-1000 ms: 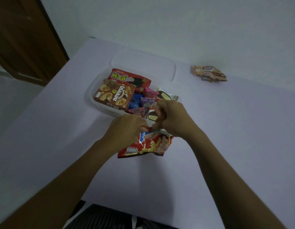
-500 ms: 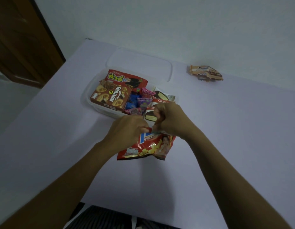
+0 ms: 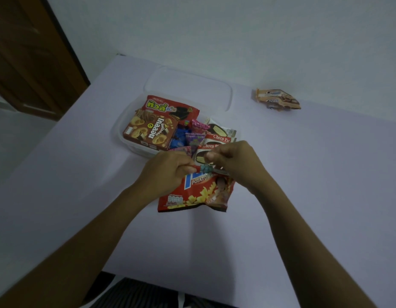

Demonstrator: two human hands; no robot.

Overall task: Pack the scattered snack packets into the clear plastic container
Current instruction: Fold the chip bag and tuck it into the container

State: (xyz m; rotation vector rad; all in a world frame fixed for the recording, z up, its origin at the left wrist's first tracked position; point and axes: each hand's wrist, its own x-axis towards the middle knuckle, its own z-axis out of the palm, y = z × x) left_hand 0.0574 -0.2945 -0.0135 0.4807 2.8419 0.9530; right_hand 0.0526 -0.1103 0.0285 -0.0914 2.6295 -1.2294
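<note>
Both of my hands meet over the table (image 3: 314,185), just in front of the clear plastic container (image 3: 122,130). My left hand (image 3: 168,172) has its fingers curled and pinches the top seam of the red potato snack packet (image 3: 197,194) on its left side. My right hand (image 3: 234,161) pinches the same seam on its right, thumb against fingers. The packet faces up at me, its lower edge toward my body. I cannot tell whether that edge rests on the table or hangs just above it. The container sits beyond my hands, open and crowded: a brown biscuit packet (image 3: 150,132) at the left, a red wafer packet (image 3: 170,107) behind it, small pink and blue candies (image 3: 181,138) in the middle, and Choco Pie packets (image 3: 220,137) leaning at the right end. The clear lid (image 3: 188,85) lies flat just behind the container. One loose brown packet (image 3: 278,101) lies well apart at the far right, near the wall. A dark wooden door (image 3: 26,52) stands at the left.
</note>
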